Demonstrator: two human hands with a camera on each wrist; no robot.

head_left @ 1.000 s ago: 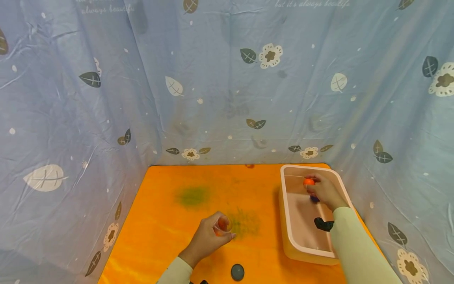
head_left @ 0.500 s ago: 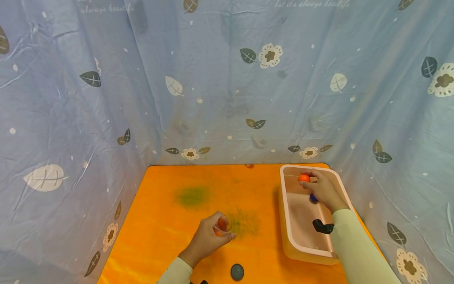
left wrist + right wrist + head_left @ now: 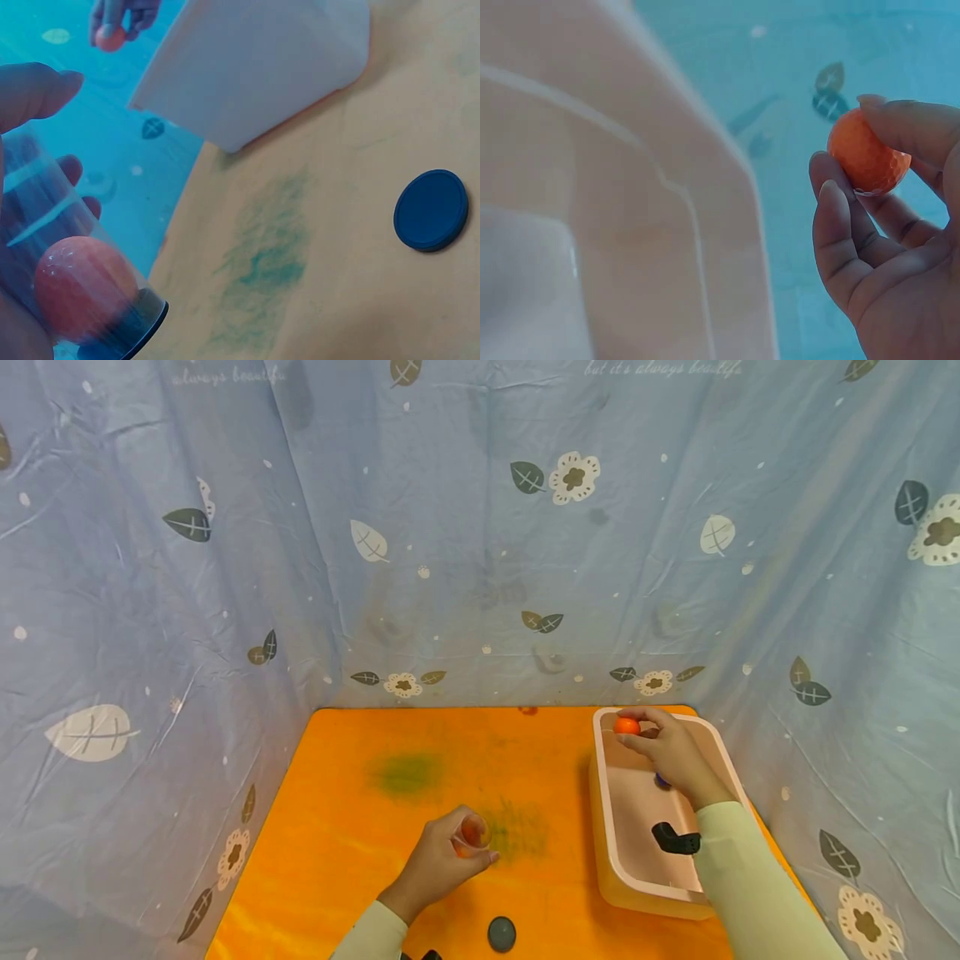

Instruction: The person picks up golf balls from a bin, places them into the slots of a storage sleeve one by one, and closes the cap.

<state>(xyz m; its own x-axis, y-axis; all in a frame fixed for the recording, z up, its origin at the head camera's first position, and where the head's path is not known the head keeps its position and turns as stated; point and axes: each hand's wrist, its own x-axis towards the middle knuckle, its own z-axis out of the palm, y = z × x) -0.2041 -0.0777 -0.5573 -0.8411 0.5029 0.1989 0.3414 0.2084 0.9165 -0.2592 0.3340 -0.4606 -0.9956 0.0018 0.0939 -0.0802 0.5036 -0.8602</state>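
My left hand (image 3: 442, 858) grips a clear plastic tube (image 3: 45, 187) above the orange table. Inside it, near the dark-capped end, lies an orange ball (image 3: 82, 289). With thumb and fingers my right hand (image 3: 678, 760) pinches another orange golf ball (image 3: 866, 154), dimpled, over the back left of the pale pink bin (image 3: 611, 839). A dark blue ball (image 3: 662, 780) sits in the bin, partly hidden by the right hand. On the table, right of the left hand, lies a dark round lid (image 3: 502, 934).
The bin stands at the table's right side, its rim raised. Blue patterned cloth (image 3: 487, 568) hangs behind and along both sides of the orange table (image 3: 337, 827). Green stains mark the table's surface.
My right hand has risen and moved left and back with the orange golf ball, toward the bin's back left rim. The left hand and its tube stay in place.
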